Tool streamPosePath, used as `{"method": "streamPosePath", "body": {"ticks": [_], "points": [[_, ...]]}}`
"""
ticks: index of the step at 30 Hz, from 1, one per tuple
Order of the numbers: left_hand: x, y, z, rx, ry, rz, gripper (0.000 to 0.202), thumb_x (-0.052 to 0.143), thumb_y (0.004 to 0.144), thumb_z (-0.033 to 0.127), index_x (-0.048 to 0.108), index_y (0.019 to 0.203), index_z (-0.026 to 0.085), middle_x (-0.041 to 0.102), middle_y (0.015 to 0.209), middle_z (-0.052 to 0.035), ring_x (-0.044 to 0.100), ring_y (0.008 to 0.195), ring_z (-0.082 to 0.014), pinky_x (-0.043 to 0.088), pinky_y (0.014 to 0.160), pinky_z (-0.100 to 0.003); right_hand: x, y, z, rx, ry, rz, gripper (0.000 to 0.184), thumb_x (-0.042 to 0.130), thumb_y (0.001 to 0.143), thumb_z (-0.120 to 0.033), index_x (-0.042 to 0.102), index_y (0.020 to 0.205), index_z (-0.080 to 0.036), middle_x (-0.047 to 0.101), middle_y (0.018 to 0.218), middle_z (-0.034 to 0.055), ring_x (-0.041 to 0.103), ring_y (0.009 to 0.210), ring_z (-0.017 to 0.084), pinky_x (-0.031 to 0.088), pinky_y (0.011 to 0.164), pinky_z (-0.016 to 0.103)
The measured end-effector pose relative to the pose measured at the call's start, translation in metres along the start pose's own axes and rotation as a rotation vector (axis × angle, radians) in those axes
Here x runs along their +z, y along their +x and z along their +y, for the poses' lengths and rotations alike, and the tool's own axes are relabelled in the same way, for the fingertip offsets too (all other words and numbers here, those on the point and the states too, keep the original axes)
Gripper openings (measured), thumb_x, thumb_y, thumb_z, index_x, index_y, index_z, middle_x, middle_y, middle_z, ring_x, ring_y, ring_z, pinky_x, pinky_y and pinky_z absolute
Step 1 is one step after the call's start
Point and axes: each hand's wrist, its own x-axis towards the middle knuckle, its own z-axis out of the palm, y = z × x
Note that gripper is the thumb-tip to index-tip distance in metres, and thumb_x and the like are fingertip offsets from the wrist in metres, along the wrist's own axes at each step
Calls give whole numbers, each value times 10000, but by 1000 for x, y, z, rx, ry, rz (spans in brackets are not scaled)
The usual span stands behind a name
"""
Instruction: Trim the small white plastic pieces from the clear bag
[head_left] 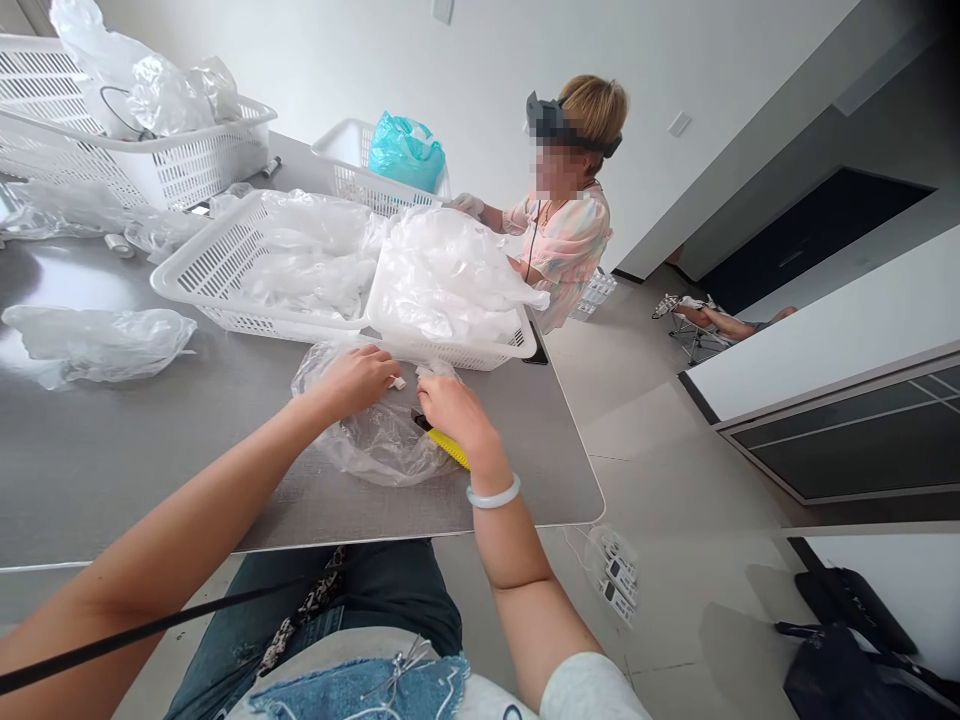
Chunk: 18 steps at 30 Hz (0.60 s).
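Note:
A clear plastic bag (390, 445) lies crumpled on the table under and between both hands. My left hand (360, 378) is closed at the bag's far left part, with a small white piece (398, 383) at its fingertips. My right hand (454, 405) is closed, pinching a gathered part of the bag at its thumb and fingers. Below my right wrist lies a yellow and black tool that looks like a box cutter (448, 448), partly hidden by the wrist.
White baskets of clear plastic bags (457, 270) stand just beyond my hands. Another plastic bag (101, 340) lies at left. A basket holding a turquoise bag (406, 152) stands at the back, near a co-worker (570, 230) with a gloved hand. The table's right edge (577, 430) is close.

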Motion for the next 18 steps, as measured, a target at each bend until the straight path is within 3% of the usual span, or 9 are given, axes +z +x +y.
{"method": "streamPosePath", "body": {"ticks": [4, 7, 11, 14, 16, 18], "points": [[12, 18, 13, -46, 83, -109, 181, 580, 862, 124, 742, 884, 201, 734, 921, -123, 618, 1065, -321, 488, 902, -382, 4, 11, -9, -4, 6, 98, 384, 391, 953, -56, 691, 1148, -193, 685, 1244, 113, 605, 1201, 240, 492, 941, 346], [13, 17, 14, -70, 16, -81, 176, 580, 885, 136, 742, 928, 189, 744, 949, -129, 634, 1065, -322, 495, 917, -397, 10, 11, -2, 25, 57, 125, 314, 402, 1002, -150, 697, 1098, -198, 726, 1153, 99, 655, 1082, 230, 496, 872, 325], [7, -3, 11, -162, -415, 126, 276, 618, 915, 408, 724, 1075, 210, 752, 1055, -103, 666, 1039, -301, 538, 899, -402, 22, 9, 14, -31, 213, 267, 291, 408, 1016, -245, 692, 962, -211, 738, 932, 72, 676, 889, 206, 488, 774, 295], [1, -20, 11, -214, -894, 151, 455, 697, 825, 587, 716, 1082, 212, 758, 981, -92, 715, 960, -291, 587, 802, -382, 32, 8, 20, -116, 373, 399, 256, 418, 989, -238, 673, 969, -219, 727, 904, 56, 675, 831, 187, 500, 763, 286], [-2, -28, 12, -209, -1130, 153, 481, 767, 772, 586, 721, 1071, 212, 751, 958, -90, 735, 965, -294, 604, 803, -386, 37, 7, 21, -157, 428, 453, 230, 436, 978, -251, 663, 961, -220, 711, 828, 39, 667, 772, 183, 508, 733, 287], [-5, -31, 14, -187, -1230, 199, 438, 826, 740, 533, 746, 1032, 217, 736, 1002, -88, 739, 970, -282, 612, 813, -375, 39, 6, 19, -228, 441, 524, 236, 421, 961, -217, 655, 927, -221, 701, 804, 38, 663, 770, 182, 517, 719, 291]]}}
